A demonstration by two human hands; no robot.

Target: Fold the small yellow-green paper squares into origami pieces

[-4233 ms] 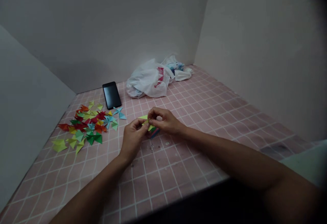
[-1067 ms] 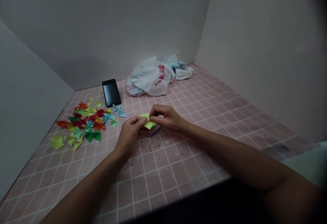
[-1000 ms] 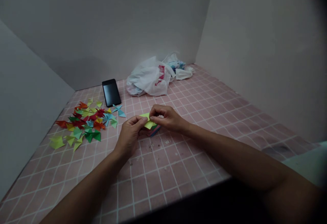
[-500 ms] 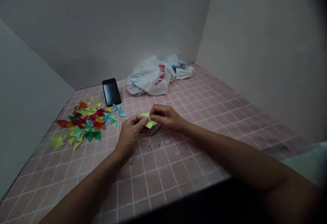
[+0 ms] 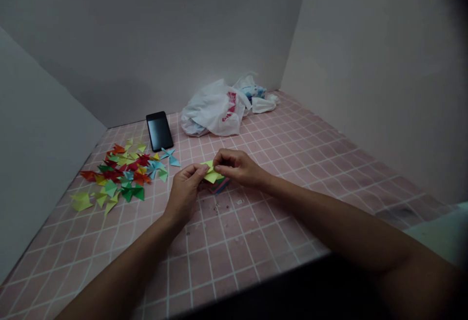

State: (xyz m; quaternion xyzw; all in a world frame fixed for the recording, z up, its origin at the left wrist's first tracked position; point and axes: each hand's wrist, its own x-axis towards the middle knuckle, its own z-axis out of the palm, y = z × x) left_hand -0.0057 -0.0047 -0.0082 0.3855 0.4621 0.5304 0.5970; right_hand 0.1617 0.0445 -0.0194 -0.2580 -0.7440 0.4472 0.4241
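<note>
Well, hands point(image 5: 185, 187) point(image 5: 241, 169) pinch paper point(image 5: 212, 178); bag lettering point(image 5: 231, 100) blurred

Yellow sheet point(image 5: 212, 177) looks like plain matt paper, and the folded pieces point(image 5: 134, 166) seem to be the same dull stuff, all crisp creases. Phone point(image 5: 160, 134) has a smooth, glossy, glassy screen, while the bag point(image 5: 214, 110) is thin crinkly plastic, kinda see-through. Counter point(image 5: 263, 232) looks smooth with small blemishes, and the walls point(image 5: 146, 42) are pretty flat and matt.
</note>
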